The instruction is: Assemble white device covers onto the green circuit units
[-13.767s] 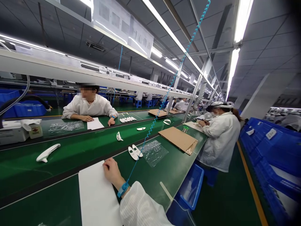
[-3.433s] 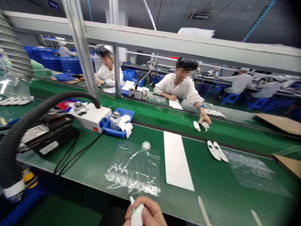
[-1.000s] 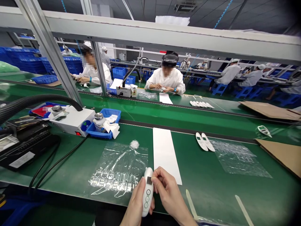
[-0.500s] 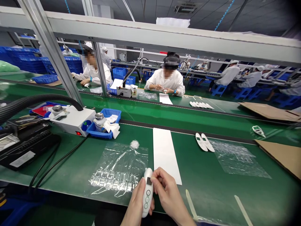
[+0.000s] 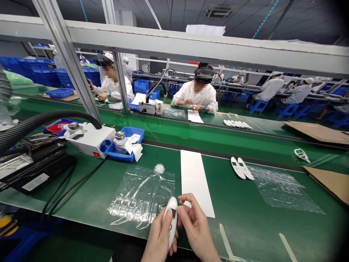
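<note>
A white handheld device (image 5: 171,218) with a small dark screen and round buttons lies tilted in my left hand (image 5: 159,233). My left fingers wrap round it, and the thumb rests on its face, covering part of the buttons. Close beside its upper right side is my right hand (image 5: 197,227), with fingers curled and thumb drawn in near the screen. Whatever my right fingertips hold, if anything, is too small to make out. Under and left of the hands, a clear plastic sheet with pockets (image 5: 141,193) lies on the green bench, a clear crumpled clump (image 5: 159,169) at its top edge.
A white paper strip (image 5: 195,174) lies ahead. White shell parts (image 5: 241,168) and another clear sheet (image 5: 283,189) are to the right. Left stand a blue tray (image 5: 127,156) with a bottle, and a white box (image 5: 92,140) with a black hose. Co-workers sit across the bench.
My left thumb has moved up onto the device's face, over some buttons. My right fingertips have come away from the screen to its right side. The view has shifted slightly.
</note>
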The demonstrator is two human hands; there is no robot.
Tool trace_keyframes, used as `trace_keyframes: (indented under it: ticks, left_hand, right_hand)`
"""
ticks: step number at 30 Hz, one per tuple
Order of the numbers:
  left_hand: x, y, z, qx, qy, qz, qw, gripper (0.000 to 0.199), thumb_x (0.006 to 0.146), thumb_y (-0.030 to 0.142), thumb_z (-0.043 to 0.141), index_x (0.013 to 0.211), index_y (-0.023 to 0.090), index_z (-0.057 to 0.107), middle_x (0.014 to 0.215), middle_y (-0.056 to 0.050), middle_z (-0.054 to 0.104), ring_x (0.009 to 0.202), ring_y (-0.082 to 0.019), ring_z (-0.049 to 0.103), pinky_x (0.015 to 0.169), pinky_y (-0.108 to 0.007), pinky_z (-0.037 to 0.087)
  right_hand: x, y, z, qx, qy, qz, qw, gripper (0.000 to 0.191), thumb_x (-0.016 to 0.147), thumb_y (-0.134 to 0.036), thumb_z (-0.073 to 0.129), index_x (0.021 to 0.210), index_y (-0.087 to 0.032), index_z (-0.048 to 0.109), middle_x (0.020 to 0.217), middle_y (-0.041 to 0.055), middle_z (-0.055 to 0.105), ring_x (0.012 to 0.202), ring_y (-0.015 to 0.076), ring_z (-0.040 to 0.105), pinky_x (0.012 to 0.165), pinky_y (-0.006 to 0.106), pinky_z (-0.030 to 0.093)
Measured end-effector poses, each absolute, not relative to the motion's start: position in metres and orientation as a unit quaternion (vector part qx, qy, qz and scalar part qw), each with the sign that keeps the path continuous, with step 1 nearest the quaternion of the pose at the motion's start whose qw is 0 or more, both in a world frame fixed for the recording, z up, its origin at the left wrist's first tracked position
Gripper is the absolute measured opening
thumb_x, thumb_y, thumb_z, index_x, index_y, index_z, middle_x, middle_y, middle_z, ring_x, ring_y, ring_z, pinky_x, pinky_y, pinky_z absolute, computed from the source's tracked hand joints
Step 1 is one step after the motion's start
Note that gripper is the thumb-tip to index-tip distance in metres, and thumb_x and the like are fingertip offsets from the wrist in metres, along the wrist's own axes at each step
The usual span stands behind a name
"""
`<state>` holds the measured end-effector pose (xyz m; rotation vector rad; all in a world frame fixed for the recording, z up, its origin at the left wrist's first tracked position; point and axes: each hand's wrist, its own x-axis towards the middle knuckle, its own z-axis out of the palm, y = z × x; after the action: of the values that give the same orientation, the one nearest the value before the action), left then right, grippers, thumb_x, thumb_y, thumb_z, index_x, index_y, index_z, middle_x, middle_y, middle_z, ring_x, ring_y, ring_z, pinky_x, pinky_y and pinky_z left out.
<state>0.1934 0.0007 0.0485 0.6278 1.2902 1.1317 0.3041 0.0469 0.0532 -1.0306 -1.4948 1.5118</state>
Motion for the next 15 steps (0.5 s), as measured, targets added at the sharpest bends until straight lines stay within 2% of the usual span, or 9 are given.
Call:
trace_keyframes:
  ticks: [3, 5, 6, 8, 10, 11, 15]
  left_hand:
    - [0.192, -0.001, 0.051, 0.288, 0.555, 0.487, 0.61, 0.059, 0.077, 0.077, 0.041, 0.082, 0.019, 0.053, 0.048, 0.007, 0.047, 0.037, -0.007, 0.042, 0.037, -0.019, 0.029]
    - [0.19, -0.002, 0.052, 0.298, 0.554, 0.484, 0.609, 0.058, 0.077, 0.076, 0.042, 0.084, 0.019, 0.053, 0.047, 0.007, 0.047, 0.036, -0.007, 0.041, 0.037, -0.019, 0.028]
    - [0.189, -0.002, 0.053, 0.298, 0.554, 0.482, 0.61, 0.059, 0.077, 0.076, 0.042, 0.085, 0.019, 0.053, 0.048, 0.007, 0.047, 0.036, -0.007, 0.041, 0.036, -0.019, 0.028]
    - [0.187, -0.002, 0.054, 0.296, 0.552, 0.476, 0.618, 0.061, 0.076, 0.077, 0.041, 0.089, 0.018, 0.054, 0.051, 0.006, 0.049, 0.036, -0.007, 0.042, 0.036, -0.019, 0.028]
    - [0.185, -0.002, 0.053, 0.298, 0.546, 0.469, 0.627, 0.064, 0.076, 0.078, 0.038, 0.091, 0.018, 0.055, 0.053, 0.005, 0.05, 0.037, -0.008, 0.043, 0.036, -0.019, 0.029]
    - [0.184, -0.003, 0.052, 0.306, 0.544, 0.467, 0.626, 0.065, 0.076, 0.079, 0.037, 0.092, 0.018, 0.056, 0.053, 0.004, 0.05, 0.037, -0.008, 0.043, 0.037, -0.019, 0.03]
    - [0.178, -0.005, 0.047, 0.359, 0.574, 0.457, 0.577, 0.066, 0.078, 0.076, 0.037, 0.096, 0.017, 0.06, 0.053, 0.004, 0.048, 0.036, -0.009, 0.041, 0.037, -0.023, 0.033]
  right_hand:
    - [0.303, 0.051, 0.054, -0.379, -0.651, 0.532, 0.386, 0.027, 0.093, -0.039, 0.054, 0.115, -0.026, 0.058, 0.119, 0.0089, 0.055, 0.083, 0.0172, 0.062, 0.072, 0.028, 0.051]
    - [0.301, 0.054, 0.054, -0.358, -0.671, 0.515, 0.395, 0.023, 0.094, -0.038, 0.053, 0.107, -0.024, 0.065, 0.117, 0.0098, 0.057, 0.099, 0.0216, 0.059, 0.079, 0.029, 0.051]
    - [0.299, 0.056, 0.054, -0.356, -0.665, 0.519, 0.402, 0.023, 0.095, -0.038, 0.051, 0.102, -0.023, 0.067, 0.111, 0.0096, 0.059, 0.096, 0.0215, 0.06, 0.074, 0.028, 0.052]
    - [0.297, 0.061, 0.054, -0.365, -0.632, 0.543, 0.417, 0.027, 0.095, -0.041, 0.048, 0.095, -0.022, 0.068, 0.099, 0.0077, 0.06, 0.071, 0.0159, 0.06, 0.056, 0.024, 0.049]
    - [0.295, 0.065, 0.056, -0.369, -0.596, 0.584, 0.409, 0.031, 0.093, -0.046, 0.05, 0.092, -0.021, 0.066, 0.094, 0.005, 0.058, 0.05, 0.0085, 0.05, 0.041, 0.021, 0.041]
    - [0.295, 0.067, 0.058, -0.367, -0.592, 0.599, 0.396, 0.031, 0.091, -0.048, 0.053, 0.092, -0.02, 0.066, 0.094, 0.0043, 0.057, 0.048, 0.0072, 0.047, 0.04, 0.021, 0.04]
    - [0.293, 0.07, 0.071, -0.341, -0.663, 0.585, 0.32, 0.026, 0.085, -0.044, 0.063, 0.085, -0.019, 0.068, 0.088, 0.004, 0.058, 0.063, 0.0122, 0.053, 0.048, 0.02, 0.045]
